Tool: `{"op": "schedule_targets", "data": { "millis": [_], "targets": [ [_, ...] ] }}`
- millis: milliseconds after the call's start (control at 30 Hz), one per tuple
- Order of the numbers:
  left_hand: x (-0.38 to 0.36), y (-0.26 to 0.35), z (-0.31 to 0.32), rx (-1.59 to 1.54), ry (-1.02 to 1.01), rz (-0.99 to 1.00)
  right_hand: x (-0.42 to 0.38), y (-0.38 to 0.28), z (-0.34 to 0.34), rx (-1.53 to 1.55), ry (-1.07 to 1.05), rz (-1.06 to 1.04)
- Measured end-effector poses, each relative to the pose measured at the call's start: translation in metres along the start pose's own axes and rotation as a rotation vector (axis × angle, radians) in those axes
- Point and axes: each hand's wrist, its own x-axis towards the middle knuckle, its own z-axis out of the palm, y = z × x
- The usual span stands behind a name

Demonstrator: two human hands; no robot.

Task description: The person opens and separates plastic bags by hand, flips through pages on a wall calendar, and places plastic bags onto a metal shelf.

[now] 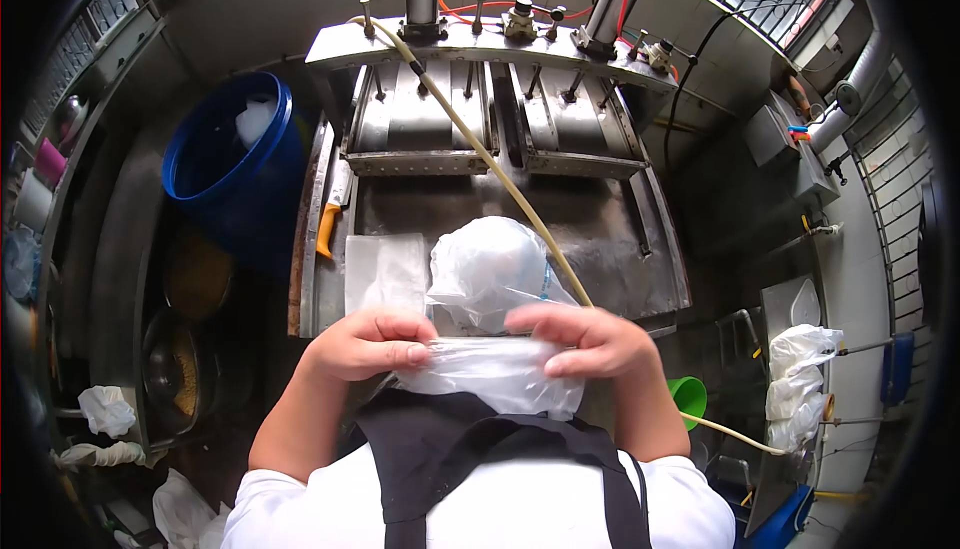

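Note:
Close to my apron, a clear plastic bag (490, 374) is stretched between my two hands. My left hand (372, 344) pinches its left end between thumb and fingers. At the other end, my right hand (592, 341) grips the film with the thumb low; its fingers are slightly blurred. Just beyond, a white, rounded bundle wrapped in clear plastic (488, 264) rests on the metal table. Left of that bundle lies a flat stack of clear plastic bags (385, 271).
A metal press (420, 129) stands at the table's back, and a pale hose (490, 159) crosses diagonally. A knife with an orange handle (327, 229) lies at the left edge. A blue barrel (215, 184) stands left; a green bucket (688, 397) is at right.

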Motion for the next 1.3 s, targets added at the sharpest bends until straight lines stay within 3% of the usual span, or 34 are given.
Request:
{"op": "schedule_targets", "data": {
  "millis": [33, 67, 133, 200, 267, 300, 367, 400, 500, 600, 667, 733, 833, 867, 900, 933, 967, 1000, 1033, 1100, 1167, 1267, 1300],
  "targets": [
    [-0.004, 0.0, 0.0, -0.204, 0.08, -0.038, 0.006, 0.004, 0.005, -0.096, -0.069, 0.021],
    [-0.004, 0.0, 0.0, -0.211, 0.077, -0.038, 0.009, 0.002, 0.009, -0.128, -0.114, 0.132],
    [0.005, 0.005, 0.001, -0.517, 0.15, 0.049, 0.014, 0.005, 0.011, -0.129, -0.109, 0.15],
    [0.017, 0.024, -0.002, -0.686, 0.072, 0.095, 0.01, -0.002, 0.011, 0.122, 0.143, 0.017],
    [0.029, 0.042, -0.014, -0.274, 0.096, -0.149, 0.01, -0.025, 0.017, 0.474, 0.402, -0.121],
    [0.034, 0.04, -0.016, -0.272, 0.089, -0.148, 0.01, -0.023, 0.012, 0.443, 0.439, -0.111],
    [0.048, 0.027, -0.022, 0.121, 0.012, -0.362, 0.008, -0.012, 0.004, 0.406, 0.483, -0.106],
    [0.048, 0.023, -0.024, 0.123, 0.006, -0.358, 0.006, -0.006, 0.004, 0.464, 0.478, -0.087],
    [0.041, 0.014, -0.034, -0.439, 0.331, -0.074, 0.003, -0.009, 0.012, 0.497, 0.459, 0.008],
    [0.047, 0.02, -0.035, -0.538, 0.254, 0.093, 0.002, -0.002, 0.014, 0.444, 0.418, 0.116],
    [0.056, 0.034, -0.031, -0.425, 0.317, 0.149, 0.0, 0.005, 0.0, 0.32, 0.272, 0.026],
    [0.069, 0.041, -0.031, -0.362, 0.408, 0.222, 0.009, -0.017, 0.008, 0.329, 0.484, -0.108],
    [0.09, 0.049, -0.032, -0.037, 0.568, 0.112, 0.033, -0.016, -0.018, 0.465, 0.724, -0.151],
    [0.102, 0.04, -0.032, 0.046, 0.668, 0.024, 0.044, 0.006, -0.039, 0.343, 0.831, -0.126],
    [0.127, -0.014, -0.057, 0.265, 0.773, 0.164, 0.051, 0.044, -0.059, 0.373, 0.826, -0.177],
    [0.14, -0.05, -0.065, 0.572, 0.904, 0.13, 0.06, 0.083, -0.079, 0.403, 0.818, -0.232],
    [0.15, -0.122, -0.09, 0.648, 0.901, 0.146, 0.076, 0.135, -0.094, 0.489, 0.907, -0.086],
    [0.149, -0.152, -0.095, 1.035, 0.728, -0.03, 0.087, 0.17, -0.097, 0.574, 0.99, 0.065],
    [0.157, -0.216, -0.115, 0.888, 0.742, -0.028, 0.087, 0.17, -0.091, 0.57, 0.982, 0.062],
    [0.153, -0.231, -0.115, 0.91, 0.785, -0.197, 0.084, 0.163, -0.081, 0.441, 1.022, -0.01],
    [0.127, -0.243, -0.109, 0.931, 0.775, -0.299, 0.072, 0.163, -0.07, 0.584, 0.936, -0.03],
    [0.093, -0.207, -0.101, 0.858, 0.819, -0.263, 0.057, 0.16, -0.071, 0.722, 0.784, -0.118],
    [0.081, -0.193, -0.095, 0.558, 0.898, -0.261, 0.051, 0.142, -0.058, 0.602, 0.807, -0.169]
  ]
}}
